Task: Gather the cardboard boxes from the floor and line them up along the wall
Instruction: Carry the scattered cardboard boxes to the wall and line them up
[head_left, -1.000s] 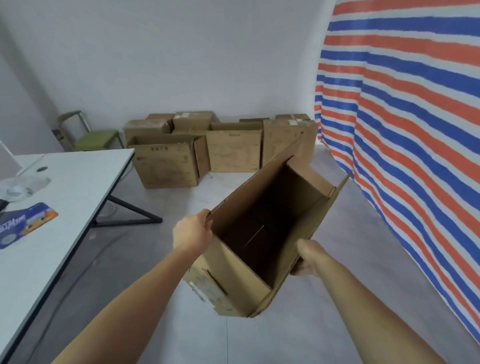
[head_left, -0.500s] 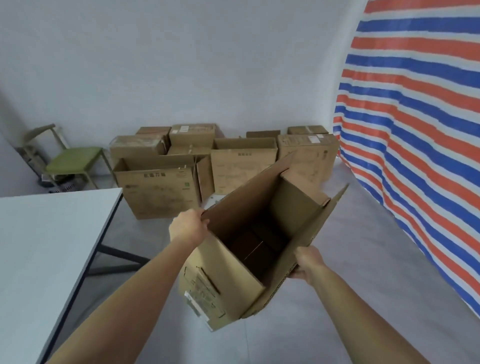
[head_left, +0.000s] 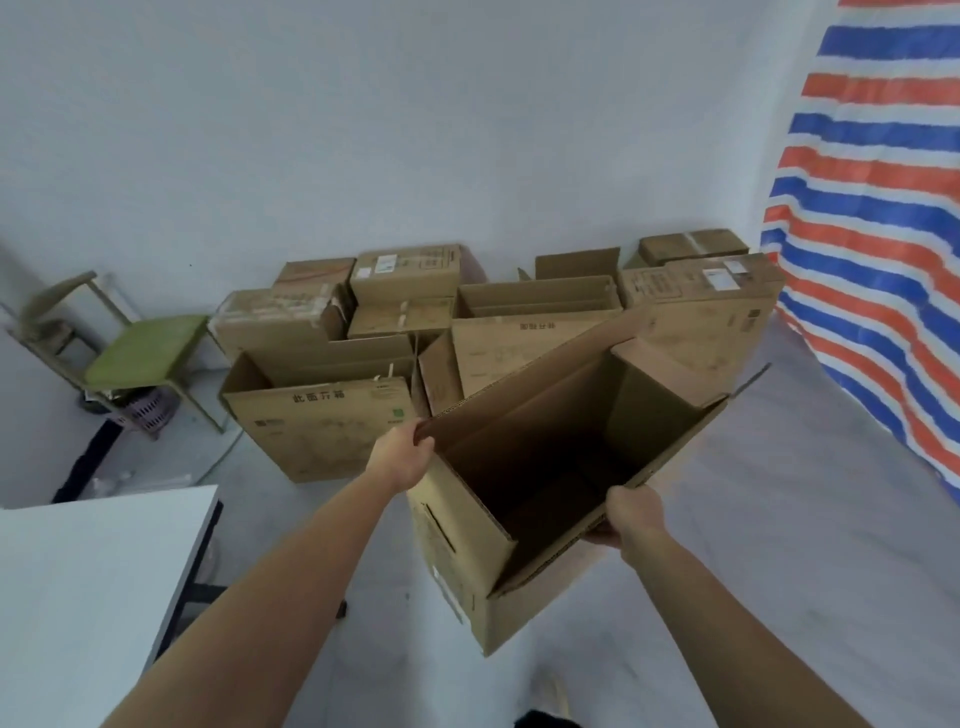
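I carry an open, empty cardboard box (head_left: 550, 467) in front of me, above the floor, its flaps up. My left hand (head_left: 402, 454) grips the box's left flap edge. My right hand (head_left: 631, 514) grips the near right flap, fingers hidden under it. Several cardboard boxes (head_left: 322, 415) stand grouped against the white far wall (head_left: 415, 130), some open, some taped shut. The nearest open one stands just left of my carried box.
A white table (head_left: 88, 571) fills the lower left. A green chair (head_left: 140, 353) stands at the far left by the wall. A red, white and blue striped tarp (head_left: 878, 260) hangs on the right. Grey floor (head_left: 805, 519) lies open between the tarp and the boxes.
I have walked closer to the boxes at the wall while carrying the open box. The table has slid back to the lower left. Both hands keep their grip.
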